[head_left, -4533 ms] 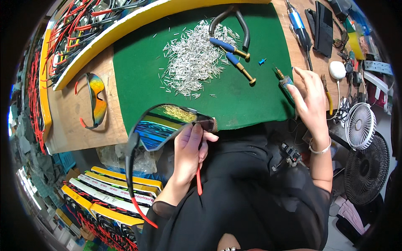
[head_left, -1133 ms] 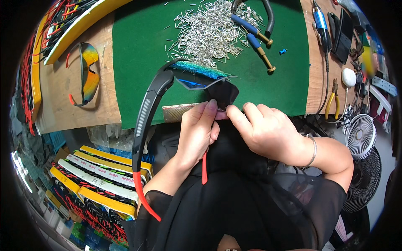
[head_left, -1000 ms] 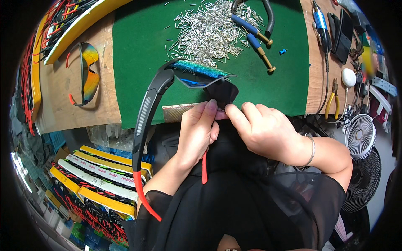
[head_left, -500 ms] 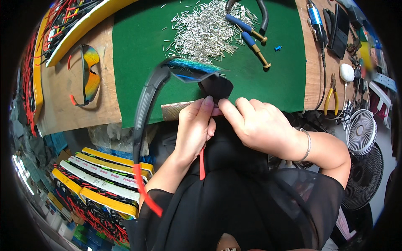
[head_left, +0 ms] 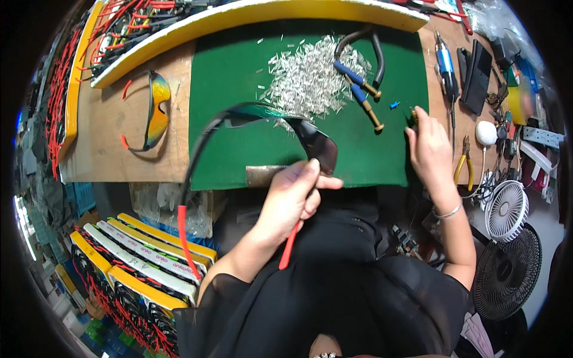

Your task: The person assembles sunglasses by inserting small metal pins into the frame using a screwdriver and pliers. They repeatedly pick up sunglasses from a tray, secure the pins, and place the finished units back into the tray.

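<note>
My left hand [head_left: 290, 194] is closed on a pair of wraparound sunglasses [head_left: 253, 112] with a black frame, green-tinted lens and red temple tips. It pinches them near one end of the lens, above my lap, with its index finger pointing right. One temple arcs out to the left and down; the other's red tip hangs below my hand. My right hand [head_left: 431, 146] is over the right edge of the green mat [head_left: 382, 161], apart from the glasses. Its fingers are curled, and a small brass-coloured piece [head_left: 413, 113] shows at the fingertips, mostly hidden.
On the mat lie a heap of small silver pins [head_left: 310, 77], blue-handled pliers [head_left: 365, 101], a tiny blue piece [head_left: 394, 105] and a patterned strip [head_left: 262, 175]. Orange-lensed sunglasses [head_left: 157, 113] lie left. Rightward are a blue electric tool [head_left: 444, 62], yellow-handled cutters [head_left: 464, 164] and a fan [head_left: 507, 210].
My right hand has left the sunglasses and moved right to the mat's edge. My left hand keeps hold of them. The view has shifted, showing more of the yellow-edged tray at the back.
</note>
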Available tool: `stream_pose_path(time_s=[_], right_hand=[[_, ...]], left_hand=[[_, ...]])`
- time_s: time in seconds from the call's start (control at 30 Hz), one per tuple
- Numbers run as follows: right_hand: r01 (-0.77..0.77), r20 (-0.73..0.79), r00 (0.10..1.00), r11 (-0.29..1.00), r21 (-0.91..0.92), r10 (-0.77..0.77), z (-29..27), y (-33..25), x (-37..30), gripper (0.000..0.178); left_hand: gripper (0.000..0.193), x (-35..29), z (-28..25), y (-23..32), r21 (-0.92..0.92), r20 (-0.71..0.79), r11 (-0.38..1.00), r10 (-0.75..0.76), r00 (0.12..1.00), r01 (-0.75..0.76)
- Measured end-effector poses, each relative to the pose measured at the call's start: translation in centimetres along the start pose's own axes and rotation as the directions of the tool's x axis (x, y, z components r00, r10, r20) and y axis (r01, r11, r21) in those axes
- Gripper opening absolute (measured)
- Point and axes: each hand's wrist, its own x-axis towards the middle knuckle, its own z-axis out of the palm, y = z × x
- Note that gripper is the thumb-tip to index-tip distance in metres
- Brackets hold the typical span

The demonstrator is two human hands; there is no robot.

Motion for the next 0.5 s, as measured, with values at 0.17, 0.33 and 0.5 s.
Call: stream_pose_path(time_s=[0.17,0.33,0.5], right_hand=[[0.115,-0.099,0.99,0.988,0.107,-0.105,-3.2,-3.3,0.7,0.044],[-0.118,0.233,0.96,0.537,0.835,-0.152,-4.7,-8.4,2.6,0.038],[0.161,-0.045,0.972,0.519,0.84,-0.23,-1.7,-9.6,3.3,0.022]], left_hand=[[0.026,-0.9,-0.3,0.3,0.076,-0.012,0.993,0.094,0.995,-0.093],[0.021,-0.4,1.0,-0.2,0.216,0.055,0.97,0.102,0.993,-0.112],[0.023,-1.9,-0.2,0.1,-0.001,0.081,0.999,-0.05,0.995,0.051]])
